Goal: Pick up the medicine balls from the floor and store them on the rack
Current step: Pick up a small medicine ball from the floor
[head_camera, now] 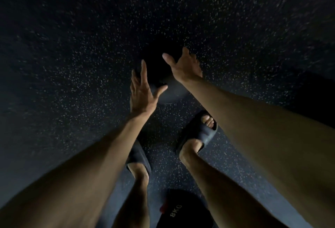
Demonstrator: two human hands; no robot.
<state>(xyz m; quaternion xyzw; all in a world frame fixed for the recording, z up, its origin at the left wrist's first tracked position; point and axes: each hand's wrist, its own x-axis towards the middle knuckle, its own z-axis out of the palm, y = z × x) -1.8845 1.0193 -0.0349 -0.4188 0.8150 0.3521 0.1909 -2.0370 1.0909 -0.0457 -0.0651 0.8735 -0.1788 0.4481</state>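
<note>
Both hands are spread wide with fingers apart, one on each side of a dark medicine ball (170, 91) that sits on the floor (72, 55) just ahead of the person's feet. The left hand (143, 91) stands at the ball's left flank, fingers straight and thumb reaching onto its surface. The right hand (183, 66) lies over the upper right of the ball, thumb stuck out; its fingers are blurred, and I cannot tell whether they press the ball. Neither hand has closed on it.

The floor is dark rubber flecked with pale specks, dimly lit. Two dark slide sandals, the left (138, 155) and the right (201, 133), stand on it.

At the bottom edge a black object marked "8KG" (174, 207) is cut off, its shape unclear.
</note>
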